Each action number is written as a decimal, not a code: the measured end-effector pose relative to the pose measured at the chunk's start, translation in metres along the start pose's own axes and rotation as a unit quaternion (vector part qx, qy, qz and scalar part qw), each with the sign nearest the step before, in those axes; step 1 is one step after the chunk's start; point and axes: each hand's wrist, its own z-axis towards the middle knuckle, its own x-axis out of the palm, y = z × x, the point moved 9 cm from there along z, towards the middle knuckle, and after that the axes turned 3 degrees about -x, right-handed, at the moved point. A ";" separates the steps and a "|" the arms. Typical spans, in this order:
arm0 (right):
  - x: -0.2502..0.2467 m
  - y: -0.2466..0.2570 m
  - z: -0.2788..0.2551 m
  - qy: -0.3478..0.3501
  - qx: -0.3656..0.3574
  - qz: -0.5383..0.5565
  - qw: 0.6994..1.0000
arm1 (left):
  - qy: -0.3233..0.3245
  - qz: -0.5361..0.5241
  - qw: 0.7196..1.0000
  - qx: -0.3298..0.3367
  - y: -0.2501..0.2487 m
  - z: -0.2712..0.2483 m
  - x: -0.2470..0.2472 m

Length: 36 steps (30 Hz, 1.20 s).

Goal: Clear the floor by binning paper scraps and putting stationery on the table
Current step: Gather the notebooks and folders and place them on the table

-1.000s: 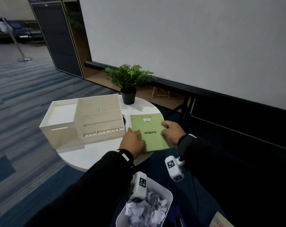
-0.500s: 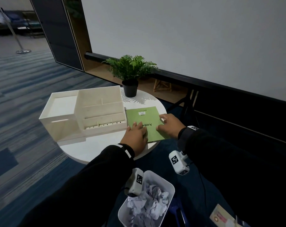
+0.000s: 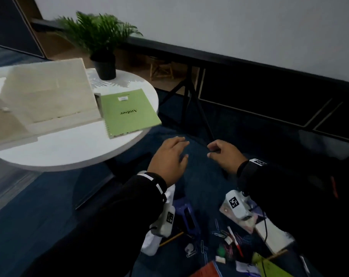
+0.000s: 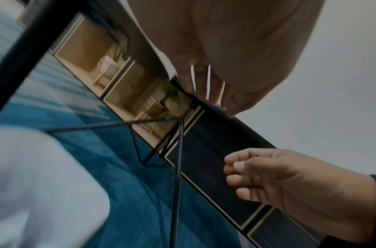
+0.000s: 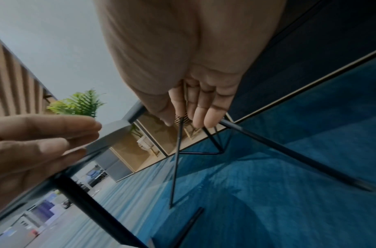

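Both hands hang in the air just off the near edge of the round white table [image 3: 69, 150], above the blue carpet, and neither one holds or touches anything. The left hand [image 3: 170, 158] is palm down with its fingers stretched forward and lying close together, loose rather than clenched. The right hand [image 3: 224, 154] sits just beside it, a small gap between the two, with its fingers bent inward in a relaxed curl and the thumb out to the side; the left wrist view shows those curled fingers [image 4: 238, 167] closing on nothing. The green notebook [image 3: 128, 112] lies flat on the table, released, its far side just beside the white desk organiser [image 3: 48, 96] and one corner jutting past the table's rim. A potted fern [image 3: 103, 47] stands at the back of the table. Stationery is scattered on the floor below the wrists: a blue stapler [image 3: 187, 216], a yellow pencil [image 3: 171, 238], a red pen [image 3: 235, 241], loose paper clips [image 3: 219, 232] and a red booklet [image 3: 207, 271] at the bottom edge. A white bin [image 3: 151, 243] shows partly under the left forearm, mostly hidden by the sleeve, so what is in it cannot be told.
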 end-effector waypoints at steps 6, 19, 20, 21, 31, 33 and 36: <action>-0.003 -0.127 -0.051 -0.027 0.081 0.003 0.996 | 0.132 -0.070 0.988 -0.044 -0.008 -0.030 0.123; 0.080 -0.355 -0.158 -0.005 0.232 -0.024 0.972 | 0.274 -0.088 0.953 -0.100 0.021 -0.132 0.314; 0.090 -0.368 -0.165 0.004 0.239 -0.028 0.971 | 0.283 -0.086 0.949 -0.104 0.025 -0.140 0.326; 0.099 -0.376 -0.171 0.013 0.239 -0.033 0.970 | 0.292 -0.084 0.947 -0.108 0.028 -0.148 0.335; 0.150 -0.466 -0.237 0.087 0.322 -0.111 0.936 | 0.375 -0.073 0.916 -0.121 0.042 -0.220 0.401; 0.152 -0.472 -0.237 0.079 0.328 -0.101 0.936 | 0.380 -0.074 0.914 -0.120 0.043 -0.221 0.409; 0.153 -0.474 -0.223 0.073 0.308 -0.115 0.942 | 0.384 -0.068 0.914 -0.114 0.045 -0.221 0.421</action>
